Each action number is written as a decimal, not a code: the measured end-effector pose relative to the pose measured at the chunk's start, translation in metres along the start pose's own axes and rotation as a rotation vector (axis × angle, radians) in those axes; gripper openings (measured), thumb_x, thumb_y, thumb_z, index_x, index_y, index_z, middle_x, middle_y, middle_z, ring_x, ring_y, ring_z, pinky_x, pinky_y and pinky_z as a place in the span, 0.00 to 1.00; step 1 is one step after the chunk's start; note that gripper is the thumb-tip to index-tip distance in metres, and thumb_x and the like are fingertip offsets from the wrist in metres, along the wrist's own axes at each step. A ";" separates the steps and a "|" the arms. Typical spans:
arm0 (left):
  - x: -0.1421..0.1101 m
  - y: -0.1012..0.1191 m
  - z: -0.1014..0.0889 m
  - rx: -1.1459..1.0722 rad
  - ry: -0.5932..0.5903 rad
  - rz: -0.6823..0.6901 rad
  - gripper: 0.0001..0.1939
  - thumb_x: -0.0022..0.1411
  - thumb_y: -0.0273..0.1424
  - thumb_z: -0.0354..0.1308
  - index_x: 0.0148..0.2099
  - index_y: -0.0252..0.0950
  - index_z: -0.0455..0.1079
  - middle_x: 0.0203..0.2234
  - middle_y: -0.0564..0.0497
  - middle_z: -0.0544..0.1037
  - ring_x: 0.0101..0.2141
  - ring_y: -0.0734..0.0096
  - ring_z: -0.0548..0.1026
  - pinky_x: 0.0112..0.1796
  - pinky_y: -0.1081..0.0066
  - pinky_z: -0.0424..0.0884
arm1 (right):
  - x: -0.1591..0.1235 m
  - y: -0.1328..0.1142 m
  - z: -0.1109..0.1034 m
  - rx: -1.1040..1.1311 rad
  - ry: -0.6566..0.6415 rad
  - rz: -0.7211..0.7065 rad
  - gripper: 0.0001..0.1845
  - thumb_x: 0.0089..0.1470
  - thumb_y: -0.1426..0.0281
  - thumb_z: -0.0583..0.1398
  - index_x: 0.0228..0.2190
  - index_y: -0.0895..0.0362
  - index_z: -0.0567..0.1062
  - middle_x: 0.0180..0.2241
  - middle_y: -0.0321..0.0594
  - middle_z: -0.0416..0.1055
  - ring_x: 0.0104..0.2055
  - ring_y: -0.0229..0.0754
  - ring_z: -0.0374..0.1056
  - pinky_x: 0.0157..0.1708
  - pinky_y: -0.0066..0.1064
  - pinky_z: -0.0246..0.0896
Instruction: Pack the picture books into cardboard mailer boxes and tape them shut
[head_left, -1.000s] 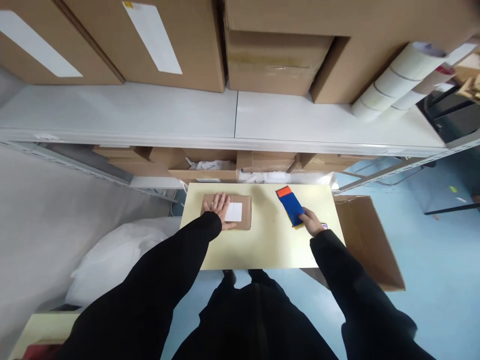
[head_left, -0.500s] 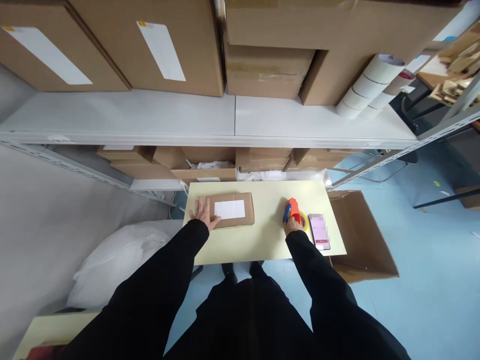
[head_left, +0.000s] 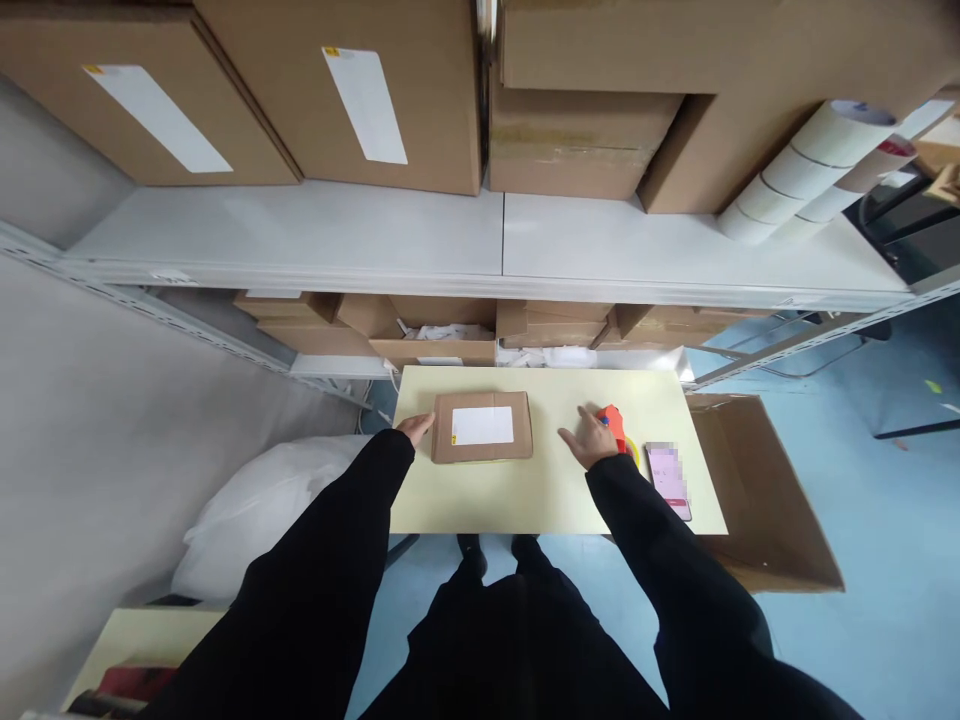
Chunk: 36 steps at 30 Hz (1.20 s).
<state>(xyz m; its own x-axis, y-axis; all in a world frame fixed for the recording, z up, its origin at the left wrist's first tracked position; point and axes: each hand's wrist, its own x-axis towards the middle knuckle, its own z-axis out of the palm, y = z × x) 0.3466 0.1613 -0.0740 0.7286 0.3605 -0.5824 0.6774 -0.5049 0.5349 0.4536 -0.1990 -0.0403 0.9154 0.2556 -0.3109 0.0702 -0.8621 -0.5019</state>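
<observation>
Brown closed box sits by left hand; carton holds white material.

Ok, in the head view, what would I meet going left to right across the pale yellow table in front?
Left hand → closed cardboard box with a white label → right hand → orange tape dispenser → phone.
</observation>
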 end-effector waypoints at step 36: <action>0.010 0.026 0.007 -0.664 -0.013 -0.256 0.15 0.45 0.36 0.63 0.33 0.33 0.68 0.27 0.48 0.75 0.26 0.69 0.74 0.28 0.69 0.69 | 0.054 -0.052 0.066 0.665 -0.328 0.378 0.24 0.38 0.58 0.62 0.39 0.54 0.69 0.39 0.43 0.69 0.36 0.42 0.66 0.31 0.33 0.62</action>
<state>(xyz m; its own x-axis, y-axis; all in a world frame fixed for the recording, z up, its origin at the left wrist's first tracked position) 0.3707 0.1465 -0.0706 0.5395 0.3924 -0.7449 0.7490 0.1803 0.6375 0.4734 -0.1112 -0.0838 0.6614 0.2038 -0.7218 -0.5619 -0.5030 -0.6568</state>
